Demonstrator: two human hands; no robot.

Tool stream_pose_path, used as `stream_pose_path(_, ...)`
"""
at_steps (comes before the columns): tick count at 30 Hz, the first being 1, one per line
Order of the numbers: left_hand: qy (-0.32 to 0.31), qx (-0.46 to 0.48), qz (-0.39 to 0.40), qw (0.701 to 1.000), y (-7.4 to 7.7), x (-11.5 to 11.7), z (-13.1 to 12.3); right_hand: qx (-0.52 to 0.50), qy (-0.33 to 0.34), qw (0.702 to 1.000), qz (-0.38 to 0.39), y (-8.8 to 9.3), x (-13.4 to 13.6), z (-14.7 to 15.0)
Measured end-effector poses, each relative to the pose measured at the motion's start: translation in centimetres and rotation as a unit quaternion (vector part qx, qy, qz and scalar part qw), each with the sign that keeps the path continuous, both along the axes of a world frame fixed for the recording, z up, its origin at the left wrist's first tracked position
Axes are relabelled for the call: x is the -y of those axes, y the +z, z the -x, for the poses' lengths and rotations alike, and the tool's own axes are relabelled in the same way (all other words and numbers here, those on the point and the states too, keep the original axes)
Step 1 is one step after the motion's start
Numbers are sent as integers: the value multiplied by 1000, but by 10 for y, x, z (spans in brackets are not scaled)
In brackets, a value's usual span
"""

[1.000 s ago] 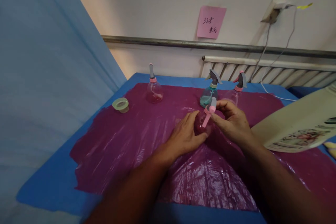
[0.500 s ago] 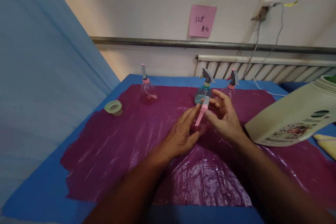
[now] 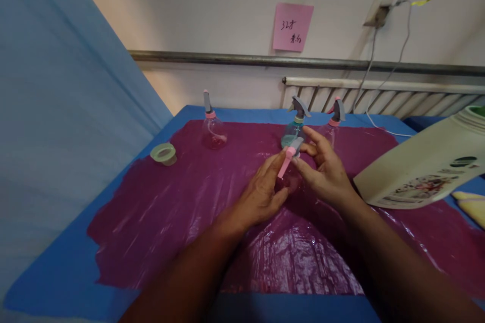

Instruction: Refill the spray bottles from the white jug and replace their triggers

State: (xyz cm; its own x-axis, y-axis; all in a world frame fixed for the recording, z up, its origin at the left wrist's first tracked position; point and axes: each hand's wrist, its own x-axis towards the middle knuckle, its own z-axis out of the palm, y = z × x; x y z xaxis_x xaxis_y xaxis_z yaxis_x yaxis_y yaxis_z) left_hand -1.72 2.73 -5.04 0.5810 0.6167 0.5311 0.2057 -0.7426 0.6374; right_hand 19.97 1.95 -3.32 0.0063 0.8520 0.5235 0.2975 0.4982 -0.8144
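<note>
A small clear spray bottle with a pink-and-grey spray head [image 3: 291,153] stands in front of me on the purple plastic sheet [image 3: 162,222]. Against its left side rests my left hand [image 3: 265,186], steadying the round body. My right hand [image 3: 324,166] has its thumb and fingers at the collar under the spray head, with the fingers curved. Most of the bottle's body is hidden between the hands. Just behind stands a teal spray bottle [image 3: 291,137], and a clear one with a pink collar [image 3: 334,123] is partly covered by my right hand.
At the back left stands another clear spray bottle [image 3: 214,133] with a little pink liquid. A pale green funnel-like cup [image 3: 163,154] sits farther left. On the right a large cream jug [image 3: 413,176] leans, close to my right forearm. A blue curtain [image 3: 76,111] hangs at left.
The spray head between my hands has turned, its pink trigger swinging a little to the left. My right fingers have shifted slightly around the collar; my left hand stays in place.
</note>
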Motion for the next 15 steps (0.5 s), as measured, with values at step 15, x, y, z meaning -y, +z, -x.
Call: stream_pose_path(15,-8,-11,25,1000,7,1,1,-67,23,997,21,2,6,7)
